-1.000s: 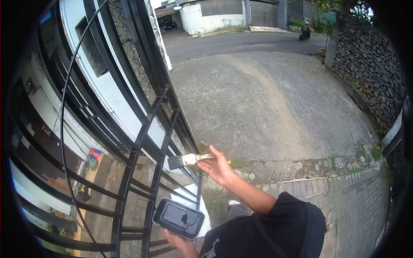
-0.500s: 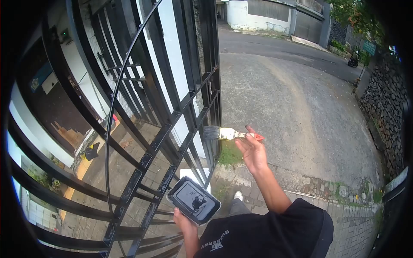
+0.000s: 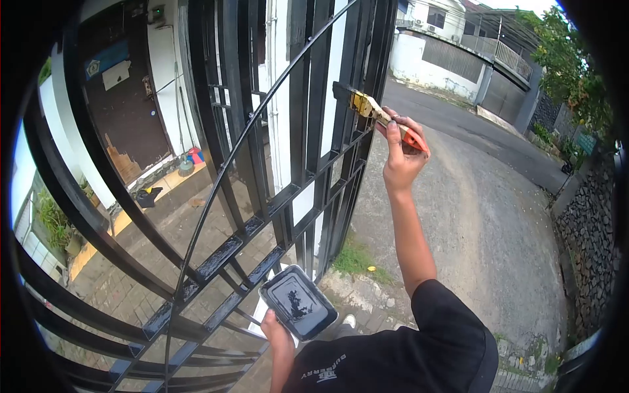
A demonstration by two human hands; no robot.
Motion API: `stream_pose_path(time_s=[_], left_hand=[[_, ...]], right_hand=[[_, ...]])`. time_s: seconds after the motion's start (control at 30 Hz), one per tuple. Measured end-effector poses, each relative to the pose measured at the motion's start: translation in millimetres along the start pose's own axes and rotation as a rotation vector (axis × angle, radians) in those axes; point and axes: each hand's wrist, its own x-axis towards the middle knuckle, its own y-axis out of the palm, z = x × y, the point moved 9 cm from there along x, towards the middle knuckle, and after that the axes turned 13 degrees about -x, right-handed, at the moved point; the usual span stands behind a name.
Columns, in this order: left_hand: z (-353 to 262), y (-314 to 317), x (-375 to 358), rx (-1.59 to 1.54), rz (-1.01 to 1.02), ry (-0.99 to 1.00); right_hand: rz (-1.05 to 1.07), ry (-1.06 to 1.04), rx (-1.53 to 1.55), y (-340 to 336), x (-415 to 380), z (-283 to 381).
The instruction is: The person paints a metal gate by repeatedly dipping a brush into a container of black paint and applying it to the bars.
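My right hand point(image 3: 405, 145) is raised and closed round the red-tipped handle of a paintbrush point(image 3: 367, 105). The dark bristles lie against an upright bar of the black metal gate point(image 3: 298, 118), near its outer end. Dark smears mark my fingers. Lower down, my left hand point(image 3: 278, 331) grips the near edge of a black plastic tray point(image 3: 314, 321), holding it beside the gate's lower bars. Black paint point(image 3: 298, 304) lies in a patch on the tray's floor. My left fingers under the tray are hidden.
Behind the bars are a brown door point(image 3: 121, 85), a tiled step and a black bag point(image 3: 148, 196). A white sheet point(image 3: 259, 318) shows beneath the tray. To the right run a paved drive point(image 3: 472, 216) and a stone wall point(image 3: 586, 223).
My right hand has lifted the brush higher, and its bristles have gone from beside the crossbars to an upright bar above them. The view has tilted up; my left hand still holds the tray.
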Motion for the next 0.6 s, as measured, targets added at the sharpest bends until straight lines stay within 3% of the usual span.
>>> stream_pose_path(time_s=[0.33,0.4,0.47,0.53,0.6], left_hand=[[4,0,-5,-0.034,-0.021,0.02],[2,3,-6,-0.031,-0.023,0.022],[2,3,-6,-0.033,-0.023,0.026],[5,2,-6,-0.033,-0.03,0.029],[5,3,-7,-0.039,-0.036,0.024]], right_hand=[[0.054,-0.055,-0.156,67,29,-32],[0.091,-0.249,-0.347,77,33,-12],[0.107,-0.283,-0.374,77,39,-5],[0.071,-0.617,-0.512,79,34,21],[0.095,-0.72,-0.564,80,35,33]])
